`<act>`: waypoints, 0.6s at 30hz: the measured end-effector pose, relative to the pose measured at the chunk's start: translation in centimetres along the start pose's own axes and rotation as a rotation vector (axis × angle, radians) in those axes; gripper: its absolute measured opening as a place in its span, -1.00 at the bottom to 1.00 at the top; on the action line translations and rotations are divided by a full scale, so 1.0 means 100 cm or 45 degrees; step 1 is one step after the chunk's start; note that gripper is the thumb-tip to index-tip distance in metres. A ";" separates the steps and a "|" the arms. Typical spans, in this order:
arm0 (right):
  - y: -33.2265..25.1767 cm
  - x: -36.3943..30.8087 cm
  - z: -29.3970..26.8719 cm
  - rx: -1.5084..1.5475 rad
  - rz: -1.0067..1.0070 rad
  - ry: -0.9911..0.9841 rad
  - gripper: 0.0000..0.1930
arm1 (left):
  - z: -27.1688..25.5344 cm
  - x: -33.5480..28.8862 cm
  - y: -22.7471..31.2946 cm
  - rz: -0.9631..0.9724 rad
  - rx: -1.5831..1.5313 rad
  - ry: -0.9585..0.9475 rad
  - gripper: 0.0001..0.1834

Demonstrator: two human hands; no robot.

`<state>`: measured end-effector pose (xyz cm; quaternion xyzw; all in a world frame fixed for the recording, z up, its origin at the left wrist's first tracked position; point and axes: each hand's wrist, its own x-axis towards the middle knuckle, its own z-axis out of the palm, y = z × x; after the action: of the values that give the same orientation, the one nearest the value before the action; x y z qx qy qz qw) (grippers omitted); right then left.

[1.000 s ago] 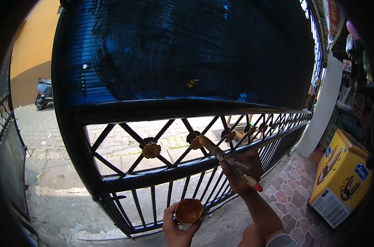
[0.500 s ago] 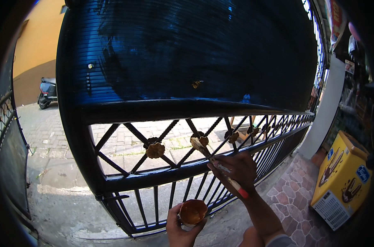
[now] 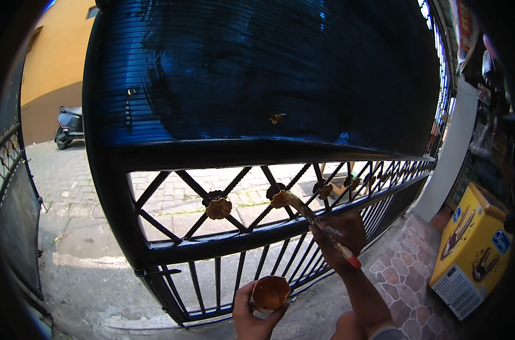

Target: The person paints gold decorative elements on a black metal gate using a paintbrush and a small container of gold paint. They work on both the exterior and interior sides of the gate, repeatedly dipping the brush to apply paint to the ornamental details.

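Paintbrush (image 3: 304,210) at a gold flower ornament (image 3: 279,200)

The paintbrush slants, its pale, gold-stained bristles toward the far left and its red-ended handle toward the near right. The bristles overlap the right side of the flower ornament, a scalloped gold-brown rosette on the black lattice (image 3: 249,225). Nearer, slightly left of the brush, a small round cup (image 3: 270,293) sits open-mouthed, gold-brown coating its inner wall.

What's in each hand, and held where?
Right hand: brush, by its handle, red end sticking out past the hand. Left hand: cup, round its outer side.
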<state>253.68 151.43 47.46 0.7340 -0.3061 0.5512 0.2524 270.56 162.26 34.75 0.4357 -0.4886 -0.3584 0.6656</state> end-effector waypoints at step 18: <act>0.009 0.009 -0.012 -0.202 -0.475 -0.267 -0.66 | -0.004 0.002 -0.006 0.080 0.146 0.002 -0.22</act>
<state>252.44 151.57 48.65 0.8091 -0.2319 0.3898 0.3737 270.95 162.00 34.21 0.4579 -0.5214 -0.3085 0.6506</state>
